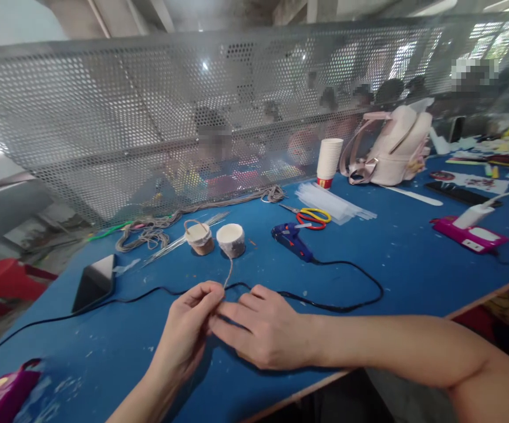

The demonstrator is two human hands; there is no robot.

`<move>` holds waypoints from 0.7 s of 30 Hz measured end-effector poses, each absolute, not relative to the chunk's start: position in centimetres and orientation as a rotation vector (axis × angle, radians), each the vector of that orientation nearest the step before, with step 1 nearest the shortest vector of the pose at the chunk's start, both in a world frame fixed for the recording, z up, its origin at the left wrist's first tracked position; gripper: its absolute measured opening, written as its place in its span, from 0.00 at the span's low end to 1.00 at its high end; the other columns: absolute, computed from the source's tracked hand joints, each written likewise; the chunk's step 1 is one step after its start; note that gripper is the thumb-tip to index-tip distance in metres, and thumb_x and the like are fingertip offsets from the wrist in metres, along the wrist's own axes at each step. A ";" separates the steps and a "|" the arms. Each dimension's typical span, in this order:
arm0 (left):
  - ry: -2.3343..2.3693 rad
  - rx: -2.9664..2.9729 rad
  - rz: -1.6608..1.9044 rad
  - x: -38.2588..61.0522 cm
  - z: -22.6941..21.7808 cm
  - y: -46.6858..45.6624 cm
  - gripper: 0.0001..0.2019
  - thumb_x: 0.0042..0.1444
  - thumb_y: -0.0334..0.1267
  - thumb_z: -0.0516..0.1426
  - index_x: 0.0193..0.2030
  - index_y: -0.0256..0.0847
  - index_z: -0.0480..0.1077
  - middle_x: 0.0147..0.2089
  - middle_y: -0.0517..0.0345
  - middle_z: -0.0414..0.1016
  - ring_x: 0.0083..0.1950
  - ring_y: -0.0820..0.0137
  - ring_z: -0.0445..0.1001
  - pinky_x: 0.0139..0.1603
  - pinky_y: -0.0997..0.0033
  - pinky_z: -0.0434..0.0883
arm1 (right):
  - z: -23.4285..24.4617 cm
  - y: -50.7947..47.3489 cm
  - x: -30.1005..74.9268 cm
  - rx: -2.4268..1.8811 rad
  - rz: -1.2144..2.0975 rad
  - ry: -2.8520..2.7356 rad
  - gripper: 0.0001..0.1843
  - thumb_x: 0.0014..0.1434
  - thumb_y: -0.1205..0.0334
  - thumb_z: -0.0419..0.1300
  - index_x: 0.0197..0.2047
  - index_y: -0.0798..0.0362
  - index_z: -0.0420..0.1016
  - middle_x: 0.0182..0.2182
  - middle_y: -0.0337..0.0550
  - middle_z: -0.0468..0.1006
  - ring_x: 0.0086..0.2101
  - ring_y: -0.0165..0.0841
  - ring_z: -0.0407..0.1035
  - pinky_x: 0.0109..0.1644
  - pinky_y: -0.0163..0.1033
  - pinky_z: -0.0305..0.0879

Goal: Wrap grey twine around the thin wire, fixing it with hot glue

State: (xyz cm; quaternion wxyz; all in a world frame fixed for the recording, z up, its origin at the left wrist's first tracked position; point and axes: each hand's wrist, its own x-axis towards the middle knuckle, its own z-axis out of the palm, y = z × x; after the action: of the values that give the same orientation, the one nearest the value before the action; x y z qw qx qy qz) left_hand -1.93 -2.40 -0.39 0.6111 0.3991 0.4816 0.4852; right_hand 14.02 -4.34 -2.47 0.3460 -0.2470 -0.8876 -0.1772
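Observation:
My left hand [190,320] pinches a thin light cord [229,271] between thumb and forefinger. From there the cord runs up to the front of a small white paper cup [231,239] with a grey-brown wrapped lower part. My right hand [258,329] is bent inward, its closed fingertips touching those of my left; what they grip is hidden. Just left of that cup stands a similar small cup [199,239], with a thin cord arched over its rim like a handle. Both cups are upright on the blue table [140,358].
Right of the cups lie a blue glue gun [293,239], scissors [313,217] and clear glue sticks [333,202]. A black cable [157,289] crosses behind my hands. A phone [95,282], grey cord [146,235], stacked cups [329,161], backpack [395,153] and perforated metal screen [148,117] surround them.

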 end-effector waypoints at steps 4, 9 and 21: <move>1.107 0.885 1.080 -2.1 -0.2 -2.1 0.14 0.40 0.42 0.67 0.24 0.34 0.71 0.15 0.71 0.53 0.16 0.85 0.45 0.15 0.84 0.45 | -2.3 -3.7 17.8 -0.760 -0.351 -2.281 0.10 0.60 0.63 0.51 0.33 0.55 0.73 0.27 0.42 0.76 0.28 0.31 0.65 0.33 0.39 0.54; 1.089 0.842 1.050 -2.2 -0.4 -1.5 0.13 0.42 0.42 0.66 0.22 0.34 0.70 0.15 0.69 0.54 0.16 0.85 0.45 0.15 0.83 0.44 | -2.1 -0.5 24.4 -1.728 -0.130 -2.002 0.15 0.57 0.52 0.55 0.28 0.55 0.70 0.24 0.44 0.74 0.26 0.35 0.67 0.29 0.37 0.54; 1.065 0.803 0.983 -2.1 -0.8 -1.1 0.11 0.46 0.40 0.63 0.23 0.34 0.70 0.14 0.69 0.54 0.16 0.85 0.44 0.15 0.82 0.42 | -3.8 5.1 24.8 -1.695 0.761 -1.670 0.07 0.49 0.61 0.57 0.29 0.55 0.70 0.23 0.41 0.73 0.24 0.32 0.66 0.27 0.35 0.60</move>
State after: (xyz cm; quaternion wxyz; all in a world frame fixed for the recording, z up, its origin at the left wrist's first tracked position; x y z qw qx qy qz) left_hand -2.14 -1.15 -0.81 0.6763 0.3571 0.4735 0.4370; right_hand 24.80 5.08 -3.77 0.3163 -0.6436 -0.6342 0.2891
